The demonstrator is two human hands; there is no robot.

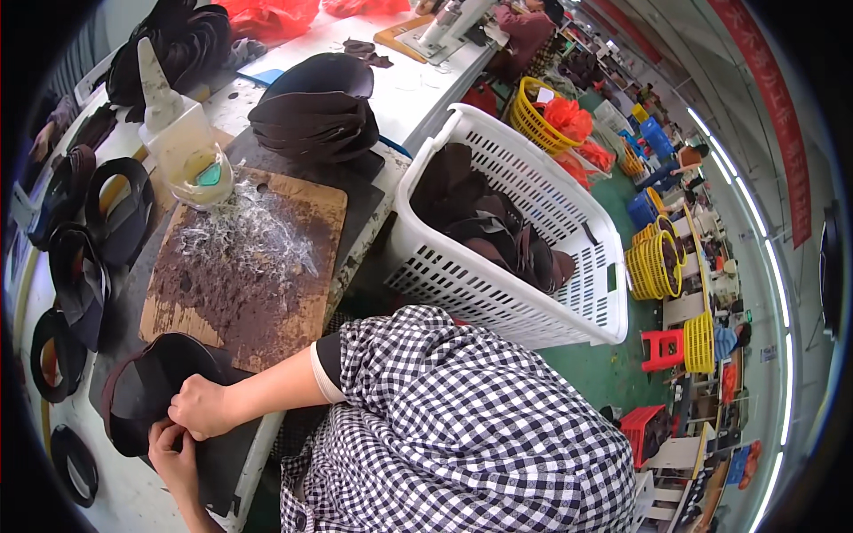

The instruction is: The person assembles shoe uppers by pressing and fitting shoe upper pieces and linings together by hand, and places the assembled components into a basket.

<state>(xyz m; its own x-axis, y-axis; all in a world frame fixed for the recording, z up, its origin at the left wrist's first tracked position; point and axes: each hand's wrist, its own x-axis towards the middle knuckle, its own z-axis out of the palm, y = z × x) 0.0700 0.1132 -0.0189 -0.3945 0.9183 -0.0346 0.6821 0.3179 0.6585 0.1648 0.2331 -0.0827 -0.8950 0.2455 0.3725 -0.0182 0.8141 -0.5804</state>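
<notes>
Both hands meet at the near edge of a dark, loop-shaped piece [147, 386] that looks like a shoe upper, lying on a dark grey work mat. My right hand [203, 407], reaching across in a checkered sleeve, is closed on the near edge of the piece. Just below it, my left hand [173, 451] pinches the same edge, its fingertips partly covered by the right. Beyond the hands lies a worn wooden board [333, 231] with dark smears and pale, stringy dried residue. A cloudy plastic bottle [182, 138] with a long nozzle stands at its far left corner.
Similar loop-shaped pieces [55, 355] line the left side of the table. A stack of dark curved pieces [315, 115] sits beyond the board. Close on the right stands a white slatted basket [506, 302] holding dark pieces. People and yellow baskets [657, 264] are farther off.
</notes>
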